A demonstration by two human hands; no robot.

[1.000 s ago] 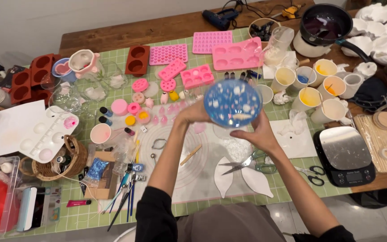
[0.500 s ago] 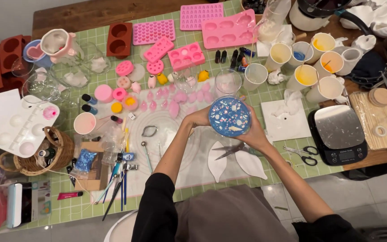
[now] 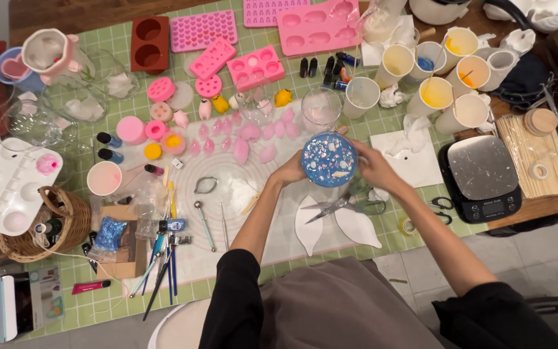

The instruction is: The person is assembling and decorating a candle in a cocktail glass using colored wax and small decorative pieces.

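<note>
round glittery blue disc (image 3: 329, 159) between left hand (image 3: 290, 172) and right hand (image 3: 374, 168)

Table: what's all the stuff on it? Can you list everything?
Round disc: one, blue with white specks, held at the middle.
Silicone moulds: several, pink and brown, far edge.
Paper cups: about seven, white, some with yellow or blue inside, far right.
Kitchen scale: one, black and silver, right.
Scissors: one pair, under the disc.
Basket: one, brown wicker, left.
Palette: one, white, left.
Cutting mat: one, green grid.
Left hand: on the disc's left rim.
Right hand: on its right rim.
</note>
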